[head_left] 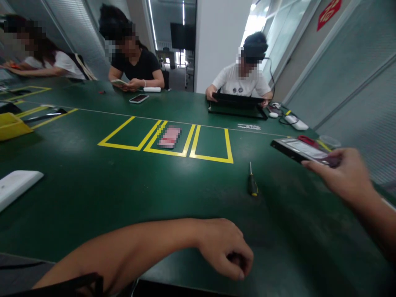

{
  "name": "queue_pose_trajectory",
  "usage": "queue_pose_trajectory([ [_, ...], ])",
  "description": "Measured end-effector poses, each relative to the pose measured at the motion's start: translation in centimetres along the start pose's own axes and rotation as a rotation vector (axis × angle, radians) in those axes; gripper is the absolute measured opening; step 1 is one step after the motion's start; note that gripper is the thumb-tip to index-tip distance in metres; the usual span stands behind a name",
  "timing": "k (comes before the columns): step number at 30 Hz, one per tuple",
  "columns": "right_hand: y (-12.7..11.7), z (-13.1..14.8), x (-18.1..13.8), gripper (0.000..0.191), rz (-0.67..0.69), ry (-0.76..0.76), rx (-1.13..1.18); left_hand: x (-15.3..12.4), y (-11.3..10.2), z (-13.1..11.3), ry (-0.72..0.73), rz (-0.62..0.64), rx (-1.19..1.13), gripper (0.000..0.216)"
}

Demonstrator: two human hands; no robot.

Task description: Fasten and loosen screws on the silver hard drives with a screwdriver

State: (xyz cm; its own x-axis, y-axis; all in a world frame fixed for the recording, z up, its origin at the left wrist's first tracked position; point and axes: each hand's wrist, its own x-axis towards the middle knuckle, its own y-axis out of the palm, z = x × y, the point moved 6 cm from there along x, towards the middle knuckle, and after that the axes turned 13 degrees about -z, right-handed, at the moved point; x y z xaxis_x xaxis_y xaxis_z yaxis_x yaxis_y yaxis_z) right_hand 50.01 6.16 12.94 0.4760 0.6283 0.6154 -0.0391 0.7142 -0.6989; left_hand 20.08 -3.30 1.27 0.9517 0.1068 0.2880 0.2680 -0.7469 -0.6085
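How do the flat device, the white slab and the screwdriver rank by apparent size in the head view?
1. flat device, held in the right hand
2. white slab, though the frame edge crops it, so its place against the device is unsure
3. screwdriver, clearly smallest

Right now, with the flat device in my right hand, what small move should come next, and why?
Probably bring the left hand forward to the screwdriver. The right hand grips the flat device by its near end, the left hand rests curled on the green table with nothing visible in it, and the screwdriver lies free between them, handle toward you.
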Motion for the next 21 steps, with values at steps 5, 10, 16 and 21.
queue_pose_trajectory([
  [5,0.7,8.7,-9.5,0.056,0.221,-0.061,0.241,-0.8,1.3,-1.3,0.197,-0.127,0.430,0.012],
  [10,2.0,12.5,-16.5,0.047,0.283,-0.242,0.324,-1.7,2.8,-3.6,0.453,-0.150,0.621,0.031],
  [16,3.0,13.6,-20.2,0.043,0.224,-0.361,0.230,-1.6,1.3,-3.4,0.384,-0.222,0.743,0.032],
  [21,3.5,13.7,-22.0,0.025,0.259,-0.533,-0.058,-2.4,-3.0,-3.9,0.103,-0.693,0.791,0.017],
])
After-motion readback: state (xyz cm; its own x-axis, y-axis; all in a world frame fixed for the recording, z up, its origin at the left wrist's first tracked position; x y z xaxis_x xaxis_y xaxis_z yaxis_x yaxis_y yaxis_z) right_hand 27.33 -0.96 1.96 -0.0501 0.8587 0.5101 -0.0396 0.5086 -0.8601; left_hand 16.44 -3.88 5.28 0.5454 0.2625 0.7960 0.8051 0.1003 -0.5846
